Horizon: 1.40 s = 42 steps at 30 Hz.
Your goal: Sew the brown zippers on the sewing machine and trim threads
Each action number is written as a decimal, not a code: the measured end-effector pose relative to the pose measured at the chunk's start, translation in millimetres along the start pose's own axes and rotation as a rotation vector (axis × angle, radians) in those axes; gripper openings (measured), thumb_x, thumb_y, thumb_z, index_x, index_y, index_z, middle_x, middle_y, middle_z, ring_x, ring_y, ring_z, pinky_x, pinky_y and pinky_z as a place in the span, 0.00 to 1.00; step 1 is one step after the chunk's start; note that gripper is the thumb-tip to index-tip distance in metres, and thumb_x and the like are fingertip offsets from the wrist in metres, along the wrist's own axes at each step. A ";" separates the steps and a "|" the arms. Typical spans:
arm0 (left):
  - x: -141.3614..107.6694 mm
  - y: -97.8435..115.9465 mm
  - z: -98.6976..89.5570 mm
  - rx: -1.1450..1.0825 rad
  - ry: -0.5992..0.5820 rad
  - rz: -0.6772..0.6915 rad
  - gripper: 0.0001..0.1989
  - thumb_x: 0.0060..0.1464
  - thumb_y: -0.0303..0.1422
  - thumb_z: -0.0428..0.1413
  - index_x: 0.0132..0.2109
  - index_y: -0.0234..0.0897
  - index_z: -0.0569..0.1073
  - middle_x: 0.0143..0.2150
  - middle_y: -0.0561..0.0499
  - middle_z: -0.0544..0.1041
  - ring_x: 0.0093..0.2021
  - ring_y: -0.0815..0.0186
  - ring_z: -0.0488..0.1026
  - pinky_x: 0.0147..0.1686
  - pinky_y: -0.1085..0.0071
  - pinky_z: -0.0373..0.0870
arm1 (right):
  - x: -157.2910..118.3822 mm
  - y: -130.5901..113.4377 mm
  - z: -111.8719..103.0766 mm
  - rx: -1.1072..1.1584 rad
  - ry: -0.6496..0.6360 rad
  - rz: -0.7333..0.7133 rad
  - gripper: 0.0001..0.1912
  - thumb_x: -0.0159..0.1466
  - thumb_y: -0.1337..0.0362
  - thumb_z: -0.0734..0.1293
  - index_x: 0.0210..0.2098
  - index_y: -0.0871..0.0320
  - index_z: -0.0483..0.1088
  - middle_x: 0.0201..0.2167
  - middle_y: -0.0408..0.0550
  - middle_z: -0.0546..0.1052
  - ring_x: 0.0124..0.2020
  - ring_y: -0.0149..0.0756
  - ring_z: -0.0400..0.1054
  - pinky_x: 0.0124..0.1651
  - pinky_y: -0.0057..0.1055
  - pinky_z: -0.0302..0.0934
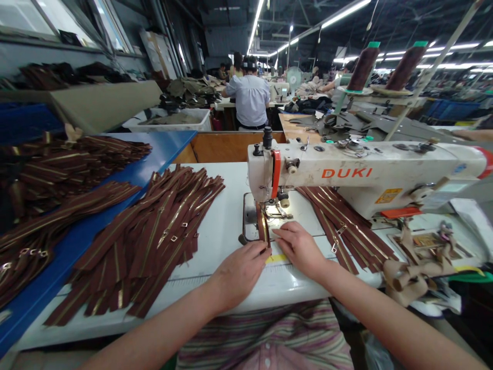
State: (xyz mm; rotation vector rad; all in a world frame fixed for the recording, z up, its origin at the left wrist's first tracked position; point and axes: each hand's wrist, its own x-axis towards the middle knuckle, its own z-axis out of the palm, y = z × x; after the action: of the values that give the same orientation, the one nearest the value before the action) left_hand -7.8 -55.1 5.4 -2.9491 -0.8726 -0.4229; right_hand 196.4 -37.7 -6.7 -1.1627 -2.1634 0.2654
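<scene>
A brown zipper strip [263,226] with gold teeth lies lengthwise under the needle area of a white sewing machine [308,167]. My left hand [243,267] has its fingertips closed on the strip's near end. Just right of the strip is my right hand [299,247], its fingers bent close together by the metal plate; whatever they may pinch is too small to make out. A fanned pile of brown zippers [154,236] covers the table to the left, and more zippers [346,226] lie beneath the machine arm.
Further zipper bundles [65,205] rest on a blue table [169,141] at the left. Beige fabric strips [412,267] and a small tray sit at the right. Two brown thread cones [362,69] stand behind the machine. A person in a light shirt [251,97] sits ahead.
</scene>
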 end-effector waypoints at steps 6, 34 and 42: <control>0.0 2.2 -1.9 0.081 -0.017 0.055 0.16 0.60 0.22 0.42 0.50 0.26 0.70 0.50 0.39 0.74 0.53 0.57 0.67 0.55 0.60 0.65 | 17.7 -0.1 11.9 -0.116 -0.056 -0.021 0.08 0.64 0.69 0.63 0.41 0.61 0.74 0.35 0.52 0.73 0.39 0.41 0.64 0.43 0.36 0.63; 2.6 1.6 -3.2 0.039 -0.018 0.021 0.17 0.61 0.23 0.41 0.52 0.27 0.69 0.51 0.40 0.74 0.53 0.58 0.68 0.55 0.62 0.65 | 18.9 -1.4 11.3 -0.217 -0.098 -0.066 0.07 0.65 0.67 0.64 0.38 0.61 0.74 0.33 0.51 0.72 0.39 0.43 0.61 0.43 0.39 0.59; 3.2 -3.7 2.8 0.014 -0.020 -0.035 0.18 0.62 0.25 0.40 0.55 0.29 0.67 0.53 0.40 0.73 0.55 0.59 0.68 0.56 0.61 0.64 | 23.8 0.0 10.2 -0.265 -0.106 -0.088 0.06 0.65 0.67 0.64 0.38 0.61 0.74 0.33 0.51 0.73 0.40 0.42 0.61 0.43 0.38 0.56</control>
State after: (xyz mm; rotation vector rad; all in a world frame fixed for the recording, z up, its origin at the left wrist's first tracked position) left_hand -6.5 -50.0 3.4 -2.9345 -0.9270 -0.3882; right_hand 180.8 -17.3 -3.6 -1.2153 -2.3911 0.0006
